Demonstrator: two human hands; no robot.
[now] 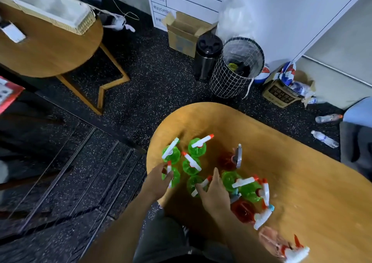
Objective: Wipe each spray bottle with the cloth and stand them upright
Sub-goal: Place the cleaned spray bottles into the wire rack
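Note:
Several green spray bottles with white, red-tipped trigger heads stand upright at the left end of the wooden table [302, 172]. My left hand [158, 181] grips the neck of the nearest-left green bottle [175, 178]. My right hand [216, 195] is spread with straight fingers, and its thumb and forefinger touch the trigger head of another green bottle [194, 183]. Two red bottles [226, 162] [242, 211] stand among the green ones. A pale pink bottle [274, 242] lies tilted at the near edge. No cloth is in view.
Beyond the table stand a wire basket [235, 69], a black bin [207, 57] and an open cardboard box [184, 34]. A second round wooden table [50, 47] is at the far left. Two water bottles [325, 139] lie on the dark floor near a chair [358, 138].

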